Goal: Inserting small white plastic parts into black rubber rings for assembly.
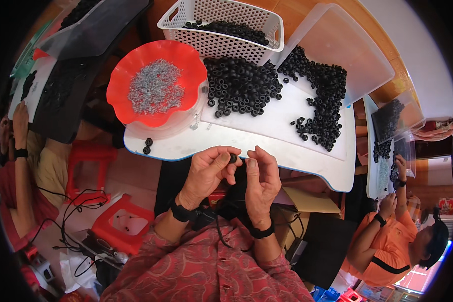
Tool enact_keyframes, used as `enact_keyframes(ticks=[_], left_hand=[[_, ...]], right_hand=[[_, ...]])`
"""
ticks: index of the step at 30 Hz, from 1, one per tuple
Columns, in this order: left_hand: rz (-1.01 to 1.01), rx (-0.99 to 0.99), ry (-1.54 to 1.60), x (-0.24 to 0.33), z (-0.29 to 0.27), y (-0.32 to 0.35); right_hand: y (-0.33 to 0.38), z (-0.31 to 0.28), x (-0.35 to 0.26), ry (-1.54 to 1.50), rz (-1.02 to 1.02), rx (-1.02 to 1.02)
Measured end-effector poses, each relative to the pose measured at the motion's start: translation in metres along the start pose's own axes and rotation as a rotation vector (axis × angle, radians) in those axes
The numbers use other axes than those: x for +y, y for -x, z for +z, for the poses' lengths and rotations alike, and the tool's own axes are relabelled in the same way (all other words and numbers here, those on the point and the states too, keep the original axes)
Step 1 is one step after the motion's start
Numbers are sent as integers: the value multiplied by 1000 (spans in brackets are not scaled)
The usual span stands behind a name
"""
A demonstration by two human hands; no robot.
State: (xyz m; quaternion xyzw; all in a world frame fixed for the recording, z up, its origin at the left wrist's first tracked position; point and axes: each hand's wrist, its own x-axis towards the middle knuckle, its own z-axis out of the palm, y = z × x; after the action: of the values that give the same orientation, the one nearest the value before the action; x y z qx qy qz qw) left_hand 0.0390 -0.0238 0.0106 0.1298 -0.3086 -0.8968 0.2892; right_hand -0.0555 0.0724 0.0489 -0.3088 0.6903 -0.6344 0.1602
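Observation:
My left hand (206, 175) pinches a small black ring-shaped piece (232, 158) between thumb and fingers, just off the table's front edge. Close beside it, my right hand (261, 185) has thumb and forefinger brought together; what lies between them, if anything, is too small to make out. Beyond the hands, a heap of the same black ring-shaped pieces (244, 85) lies on a white board (267, 125). A wavy-rimmed red bowl (117, 90) at the left holds many tiny silvery metal parts (156, 86). Two black rings (147, 146) lie by the table's left corner.
A white perforated basket (221, 48) with black pieces stands at the back. More black rings spill from a tipped clear bin (357, 55) onto the white table (186, 146). Co-workers sit left and right (387, 241). Red stools (123, 224) and cables (78, 221) are at lower left.

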Motion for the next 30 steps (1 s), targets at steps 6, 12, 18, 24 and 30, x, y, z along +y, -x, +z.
enact_keyframes(ticks=[6, 12, 18, 24, 30], left_hand=[[-11, 68, 119, -4, 4, 2], [-1, -61, 142, 10, 9, 6], [-7, -73, 190, 6, 6, 8], [36, -66, 177, 0, 7, 7], [75, 13, 61, -3, 14, 7]], right_hand=[[1, 19, -6, -82, 57, -231], [0, 31, -19, 66, 57, -222], [0, 31, -24, 127, 114, -227], [0, 33, -21, 59, 75, -198], [0, 33, -22, 8, 116, -182]])
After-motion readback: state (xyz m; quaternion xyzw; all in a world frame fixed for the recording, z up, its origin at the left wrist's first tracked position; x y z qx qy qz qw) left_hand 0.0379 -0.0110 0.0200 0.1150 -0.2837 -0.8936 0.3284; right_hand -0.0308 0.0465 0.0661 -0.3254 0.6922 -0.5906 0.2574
